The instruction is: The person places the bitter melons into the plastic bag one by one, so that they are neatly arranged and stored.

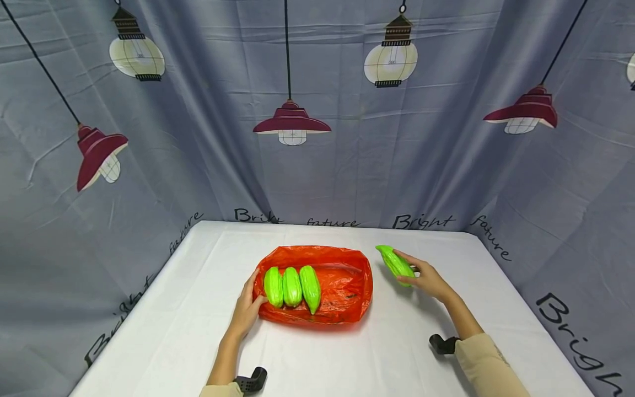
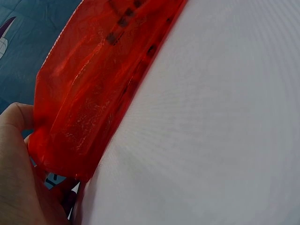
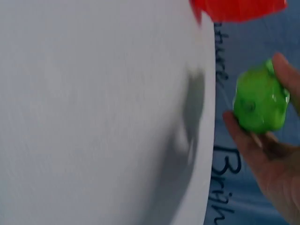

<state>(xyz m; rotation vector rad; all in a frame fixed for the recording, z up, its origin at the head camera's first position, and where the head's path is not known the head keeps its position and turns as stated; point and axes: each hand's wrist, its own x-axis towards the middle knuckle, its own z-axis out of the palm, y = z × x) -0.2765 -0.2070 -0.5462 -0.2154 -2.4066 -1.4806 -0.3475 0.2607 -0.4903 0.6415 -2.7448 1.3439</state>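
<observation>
My right hand (image 1: pixel 430 280) holds a bright green, ridged bitter gourd (image 1: pixel 395 263) above the table, right of an open red plastic bag (image 1: pixel 349 317). In the right wrist view the gourd's blunt end (image 3: pixel 261 98) faces the camera between thumb and fingers. Three more bitter gourds (image 1: pixel 291 287) lie side by side in the bag's left half. At the bag's left edge, my left hand (image 1: pixel 245 311) pinches the rim, thumb on the near side. The left wrist view shows the red plastic (image 2: pixel 89 103) beside that hand; some fingers are hidden behind it.
A white cloth covers the table (image 1: pixel 163 331). Grey-blue curtains (image 1: pixel 337 176) printed with lamps and lettering stand behind it and along both sides. Each wrist wears a black device, one on the left (image 1: pixel 252 380) and one on the right (image 1: pixel 443 344).
</observation>
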